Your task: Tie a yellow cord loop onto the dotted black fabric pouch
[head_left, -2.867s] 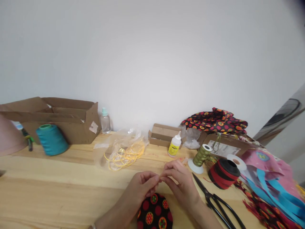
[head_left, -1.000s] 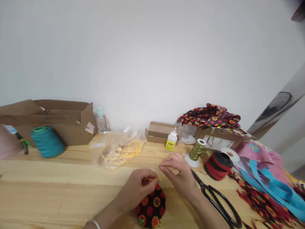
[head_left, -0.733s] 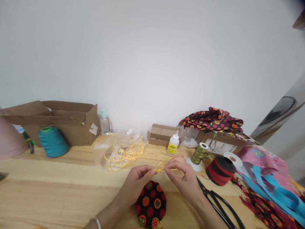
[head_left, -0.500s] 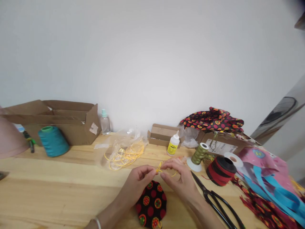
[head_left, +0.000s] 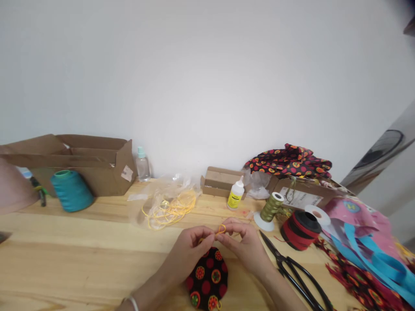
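Between my fingertips a yellow cord [head_left: 221,229] stands up in a small loop. My left hand [head_left: 192,248] pinches the cord with thumb and forefinger. My right hand [head_left: 244,244] is closed on the cord too, thumb against forefinger, right beside the left fingertips. Just below both hands lies a black fabric piece [head_left: 207,283] with red dots and flower prints, its upper edge close under my left fingers. A bit of yellow cord shows at its lower edge. Whether the held cord joins the fabric is hidden by my fingers.
Black scissors [head_left: 287,261] lie right of my right hand. Behind stand a glue bottle [head_left: 235,195], an olive thread spool [head_left: 271,208] and a red-and-black roll [head_left: 301,231]. A bag of yellow cord [head_left: 175,207] and a teal thread cone [head_left: 71,191] are left, before a cardboard box [head_left: 94,172].
My right fingers have closed in from apart to a pinch on the yellow cord, beside my left fingertips. The cord now forms a small upright loop.
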### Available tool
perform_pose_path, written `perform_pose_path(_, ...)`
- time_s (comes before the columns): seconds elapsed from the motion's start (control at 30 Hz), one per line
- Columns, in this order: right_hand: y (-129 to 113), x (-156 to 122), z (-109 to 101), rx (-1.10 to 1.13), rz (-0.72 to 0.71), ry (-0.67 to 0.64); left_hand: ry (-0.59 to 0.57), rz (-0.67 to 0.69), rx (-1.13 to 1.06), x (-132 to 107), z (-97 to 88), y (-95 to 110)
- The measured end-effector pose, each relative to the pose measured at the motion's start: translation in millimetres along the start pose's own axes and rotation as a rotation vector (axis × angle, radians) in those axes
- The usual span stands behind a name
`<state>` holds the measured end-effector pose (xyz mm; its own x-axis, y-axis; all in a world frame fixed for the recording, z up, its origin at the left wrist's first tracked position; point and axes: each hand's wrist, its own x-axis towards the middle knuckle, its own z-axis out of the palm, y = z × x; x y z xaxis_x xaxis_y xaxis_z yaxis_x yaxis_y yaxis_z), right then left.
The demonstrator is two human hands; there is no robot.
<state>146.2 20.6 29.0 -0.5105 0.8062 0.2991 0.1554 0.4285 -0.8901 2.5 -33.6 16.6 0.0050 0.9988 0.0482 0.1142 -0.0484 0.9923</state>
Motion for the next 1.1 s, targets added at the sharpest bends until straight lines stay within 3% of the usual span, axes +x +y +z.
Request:
perform_pose_path(0.4, 0.4, -1.2, -0.5, 0.008, -0.056, -0.016, -0.108, -0.118, -0.507, 0.9, 3.0, -7.8)
perform_pose_path(0.63, -3.6, -2.1, 0.3, -0.007, -0.09, -0.016, -0.179, -0.23, -0.565, -1.8, 0.8, -0.4)
perform_pose_path(0.8, -2.2, -1.9, 1.3, -0.004, -0.045, 0.006, -0.11, -0.191, -0.433, 0.0, 1.2, -3.6)
perform_pose_path(1.0, -2.1, -0.7, 2.6, -0.075, -0.007, 0.074, 0.011, 0.013, -0.132, -1.8, 4.5, -0.8)
perform_pose_path(1.1, -0.9, -1.0, 4.8, -0.121, -0.02, 0.095, 0.068, 0.011, -0.025, -3.7, 4.9, 2.4)
